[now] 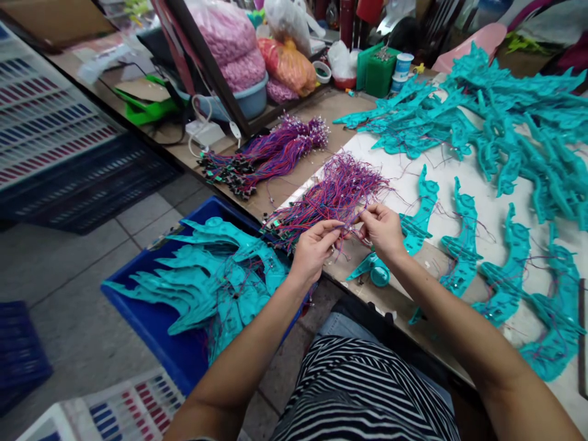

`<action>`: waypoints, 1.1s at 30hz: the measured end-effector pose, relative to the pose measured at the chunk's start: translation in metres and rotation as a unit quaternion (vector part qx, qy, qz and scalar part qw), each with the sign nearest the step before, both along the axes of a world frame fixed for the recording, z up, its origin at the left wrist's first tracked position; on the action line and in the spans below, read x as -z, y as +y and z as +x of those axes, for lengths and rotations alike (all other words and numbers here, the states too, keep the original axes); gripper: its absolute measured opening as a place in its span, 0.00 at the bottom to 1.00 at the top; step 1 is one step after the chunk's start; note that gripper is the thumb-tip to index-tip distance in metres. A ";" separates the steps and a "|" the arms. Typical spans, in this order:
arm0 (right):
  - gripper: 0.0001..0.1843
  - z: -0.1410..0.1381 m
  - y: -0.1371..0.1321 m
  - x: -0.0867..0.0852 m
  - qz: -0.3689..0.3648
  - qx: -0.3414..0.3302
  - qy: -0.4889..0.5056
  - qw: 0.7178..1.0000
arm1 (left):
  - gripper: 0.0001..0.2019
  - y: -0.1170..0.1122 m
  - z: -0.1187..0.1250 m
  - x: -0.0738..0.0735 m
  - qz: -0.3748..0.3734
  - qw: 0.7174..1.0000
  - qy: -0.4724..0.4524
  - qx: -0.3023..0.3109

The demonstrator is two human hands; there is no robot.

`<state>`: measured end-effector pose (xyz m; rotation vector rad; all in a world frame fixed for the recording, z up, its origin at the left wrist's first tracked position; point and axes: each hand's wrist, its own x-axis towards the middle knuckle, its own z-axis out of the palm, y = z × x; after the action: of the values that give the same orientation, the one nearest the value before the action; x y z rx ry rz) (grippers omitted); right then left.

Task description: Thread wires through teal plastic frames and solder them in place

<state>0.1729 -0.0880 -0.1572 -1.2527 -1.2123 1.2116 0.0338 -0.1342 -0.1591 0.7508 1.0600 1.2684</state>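
The left hand (315, 248) and the right hand (382, 228) are close together, fingers bent, each pinching at thin wires (345, 228) between thumb and fingertips. These wires lie in the narrow gap between the two hands; whether both grip the same strand is too fine to tell.

Just beyond the hands, a loose heap of red, blue and purple wires (337, 184) spreads over a white sheet (367, 150) on the surface (351, 107), its nearer edge close to the left hand's fingers. Past that heap, farther from the left hand, lies a neater bundle of similar wires (285, 150), with dark connectors at its end toward the left.

Just beside the right hand, on its right, is a turquoise plastic part (420, 208), partly hidden by the wrist. Farther right, three more turquoise parts (466, 214) lie in a row with wires trailing from them, and a large pile of turquoise parts (505, 116) sits beyond.

To the left of the left hand and lower than the surface, a blue bin (142, 312) holds stacked turquoise pieces (220, 269) with wires among them.
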 end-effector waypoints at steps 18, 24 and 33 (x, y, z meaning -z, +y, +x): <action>0.13 0.005 0.016 -0.011 0.004 -0.009 0.061 0.998 | 0.15 0.003 -0.012 -0.013 -0.083 0.995 -0.056 0.011; 0.16 0.003 0.015 -0.012 -0.081 -0.034 0.224 0.971 | 0.17 0.002 -0.013 -0.012 -0.081 0.994 -0.064 0.043; 0.08 0.005 0.010 0.004 0.203 0.014 -0.036 0.978 | 0.16 0.005 -0.019 -0.015 -0.036 0.998 -0.037 0.018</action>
<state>0.1781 -0.0779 -0.1612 -1.0079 -1.4060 0.8468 0.0146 -0.1293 -0.1442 0.6591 1.0223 1.2119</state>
